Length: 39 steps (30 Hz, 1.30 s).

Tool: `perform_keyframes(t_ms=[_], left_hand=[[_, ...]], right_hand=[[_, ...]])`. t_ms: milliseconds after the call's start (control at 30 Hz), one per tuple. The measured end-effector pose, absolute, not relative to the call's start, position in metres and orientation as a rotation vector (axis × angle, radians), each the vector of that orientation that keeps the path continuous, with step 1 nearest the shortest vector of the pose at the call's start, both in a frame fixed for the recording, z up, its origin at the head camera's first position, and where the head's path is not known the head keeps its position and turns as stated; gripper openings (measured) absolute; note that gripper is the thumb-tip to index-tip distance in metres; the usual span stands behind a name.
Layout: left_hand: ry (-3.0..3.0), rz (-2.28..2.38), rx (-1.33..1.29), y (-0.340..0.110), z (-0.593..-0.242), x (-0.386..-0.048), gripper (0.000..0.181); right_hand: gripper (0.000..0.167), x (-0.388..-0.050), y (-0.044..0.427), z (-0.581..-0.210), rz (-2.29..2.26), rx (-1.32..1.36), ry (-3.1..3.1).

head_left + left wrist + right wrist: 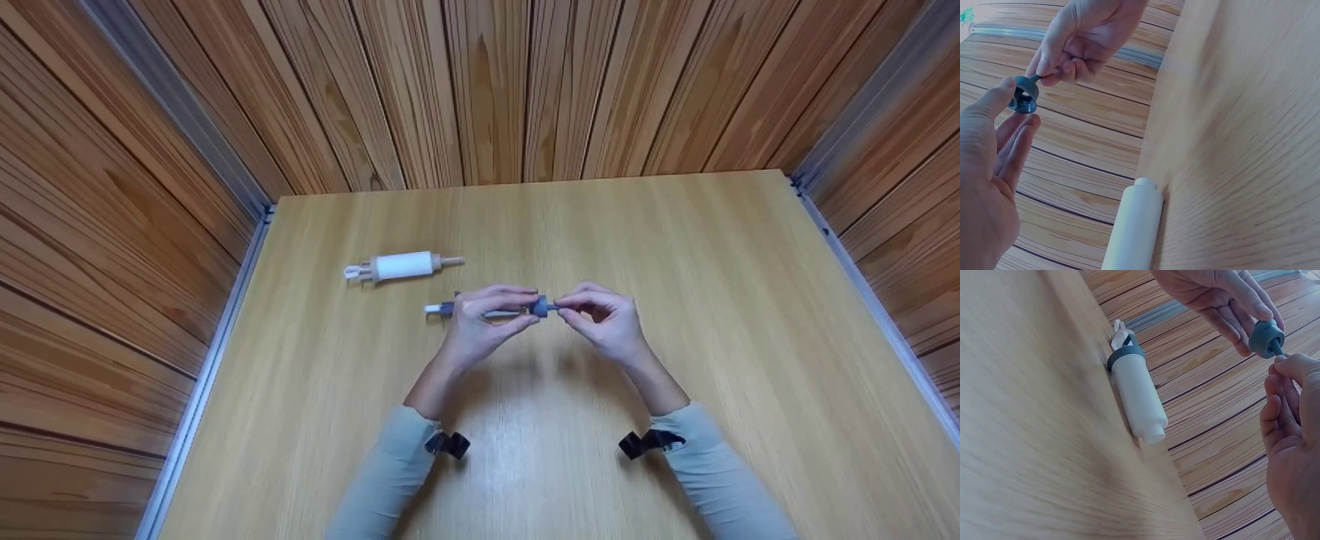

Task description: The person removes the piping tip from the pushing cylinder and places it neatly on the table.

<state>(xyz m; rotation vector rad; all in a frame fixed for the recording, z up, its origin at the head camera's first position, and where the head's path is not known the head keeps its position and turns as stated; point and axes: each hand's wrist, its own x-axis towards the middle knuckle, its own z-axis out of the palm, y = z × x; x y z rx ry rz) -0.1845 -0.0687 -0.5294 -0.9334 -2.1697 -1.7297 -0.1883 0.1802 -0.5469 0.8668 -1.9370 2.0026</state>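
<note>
A person's two hands meet above the table [675,262], sharing one small piece. The left hand [487,319] pinches the cap [538,307], blue-grey and cup-like, with the thumb on one side and the fingertips opposite; the right hand [609,321] pinches the narrow stem [1278,350] that juts from the cap's right end. Both grips are thus clamped, one on the cap, one on the stem. Taken from opposite ends, the piece lies roughly level between them, a hold that seems suited to steadying one part while working the other. Fingertips rather than palms are used, presumably because the piece is so slight. Whether the stem is fixed to the cap or merely fitted into it, I cannot tell.

The bottle [1140,396], white with a dark collar [1126,356] and a pale clip [1119,338], lies on its side on the table; from the head view the left hand hides most of it. Farther back lies the tube [403,265], white with beige ends, nearly parallel to it. Both probably lie flat because their narrow ends would make poor feet. The sleeves [394,469] stop short of the hands, and a black camera [454,445] sits at each cuff, apparently so placed to look along the fingers.
</note>
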Motion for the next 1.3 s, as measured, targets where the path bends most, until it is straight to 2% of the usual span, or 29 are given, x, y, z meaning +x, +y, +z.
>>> perform_keyframes(t_ms=[533,1067,1300], left_hand=[[-2.157,-1.715,-0.963,-0.0667,-0.5258,-0.1864,0.026],[-2.134,-1.716,-0.920,-0.0682,-0.5213,-0.1862,0.025],[-2.124,-1.695,-0.962,-0.0634,-0.5225,-0.1867,0.026]], right_hand=[[0.021,-0.1881,0.1761,-0.5461,2.052,0.881,-1.888],[0.035,-0.1891,0.1809,-0.5471,2.072,0.857,-1.910],[0.036,-0.1883,0.1773,-0.5468,2.093,0.857,-1.918]])
